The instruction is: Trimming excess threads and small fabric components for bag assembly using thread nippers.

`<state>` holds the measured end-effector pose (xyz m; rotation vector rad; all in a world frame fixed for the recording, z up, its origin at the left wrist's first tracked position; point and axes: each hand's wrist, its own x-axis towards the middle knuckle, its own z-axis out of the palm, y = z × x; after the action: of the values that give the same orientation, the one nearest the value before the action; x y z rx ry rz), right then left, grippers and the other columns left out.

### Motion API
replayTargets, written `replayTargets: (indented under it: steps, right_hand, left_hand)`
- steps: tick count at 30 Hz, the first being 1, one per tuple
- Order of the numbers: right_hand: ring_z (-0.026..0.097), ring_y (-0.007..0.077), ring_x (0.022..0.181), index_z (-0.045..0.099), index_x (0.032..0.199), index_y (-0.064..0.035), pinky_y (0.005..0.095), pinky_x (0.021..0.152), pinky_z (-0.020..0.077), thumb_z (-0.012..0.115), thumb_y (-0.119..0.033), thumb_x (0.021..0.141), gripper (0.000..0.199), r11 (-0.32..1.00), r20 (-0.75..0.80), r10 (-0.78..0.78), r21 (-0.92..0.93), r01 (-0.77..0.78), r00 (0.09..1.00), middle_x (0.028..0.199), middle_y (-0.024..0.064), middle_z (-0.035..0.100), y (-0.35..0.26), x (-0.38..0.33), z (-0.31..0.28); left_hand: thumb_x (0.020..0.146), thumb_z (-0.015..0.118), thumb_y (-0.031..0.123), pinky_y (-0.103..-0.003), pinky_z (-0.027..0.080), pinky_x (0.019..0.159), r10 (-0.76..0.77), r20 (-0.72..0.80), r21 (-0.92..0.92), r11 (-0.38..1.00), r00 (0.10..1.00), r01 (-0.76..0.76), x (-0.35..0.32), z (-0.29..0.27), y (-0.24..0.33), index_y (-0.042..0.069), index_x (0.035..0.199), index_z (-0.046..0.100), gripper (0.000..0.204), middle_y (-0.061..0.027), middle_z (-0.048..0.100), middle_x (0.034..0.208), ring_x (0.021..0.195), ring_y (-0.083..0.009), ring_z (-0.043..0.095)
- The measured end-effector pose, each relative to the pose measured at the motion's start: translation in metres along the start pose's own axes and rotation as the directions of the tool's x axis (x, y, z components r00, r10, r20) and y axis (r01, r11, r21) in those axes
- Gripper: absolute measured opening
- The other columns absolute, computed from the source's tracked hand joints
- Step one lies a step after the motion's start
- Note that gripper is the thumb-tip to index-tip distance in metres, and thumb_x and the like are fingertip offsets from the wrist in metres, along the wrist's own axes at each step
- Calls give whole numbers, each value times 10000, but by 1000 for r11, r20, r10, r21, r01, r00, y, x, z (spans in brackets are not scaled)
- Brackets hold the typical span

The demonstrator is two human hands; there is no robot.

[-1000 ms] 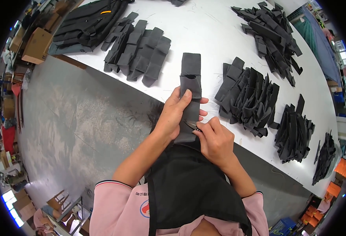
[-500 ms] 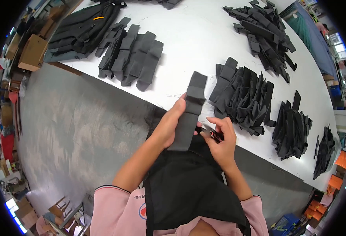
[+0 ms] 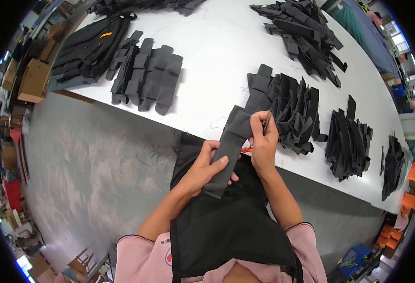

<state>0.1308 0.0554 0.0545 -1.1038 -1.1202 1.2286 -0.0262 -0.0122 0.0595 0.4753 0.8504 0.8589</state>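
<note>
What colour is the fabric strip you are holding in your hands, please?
Dark grey to black, plain. The head view shows the strip best.

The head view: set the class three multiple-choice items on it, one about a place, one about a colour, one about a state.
1. Where does the fanned row of strips lie?
A. On the white table, to the person's left
B. On the grey floor
C. On a chair

2. What colour is the fabric strip in the hands?
A. Orange
B. Black
C. White

3. How is the strip held?
A. Flat on the table, untouched
B. Off the table, in both hands
C. Hanging from one hand

Answers:
1 A, the row rests on the white table near its left edge.
2 B, it is black like the piles.
3 B, the left hand has a grip low on it and the right hand works at its top.
</note>
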Motion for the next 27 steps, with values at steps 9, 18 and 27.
replayTargets:
  steps: [9,18,27]
  right_hand:
    - [473,58,687,574,912,-31,208,602,395,587,-155,888,127,814,355,498,122,-568,791,753,-18,529,6,12,7]
    - [479,63,607,562,1007,-18,203,490,371,687,-62,783,259,954,113,15,-299,19,993,757,-4,513,-4,-34,-28]
    - [604,164,619,604,957,-51,266,538,474,717,-80,747,241,768,234,-143,-586,257,962,752,71,594,-32,-46,-29]
  left_hand:
    - [730,735,254,-475,261,1050,523,520,771,52,675,-635,11,11,30,-18,736,527,342,-192,377,1392,1288,-392,338]
    - [794,688,252,-408,290,1040,616,153,675,507,773,-537,20,-20,10,-12,790,554,296,-99,544,1265,1292,-309,367]
    - [822,670,268,-438,220,1075,621,186,672,485,761,-559,22,-18,14,7,816,581,275,-96,504,1317,1362,-329,245]
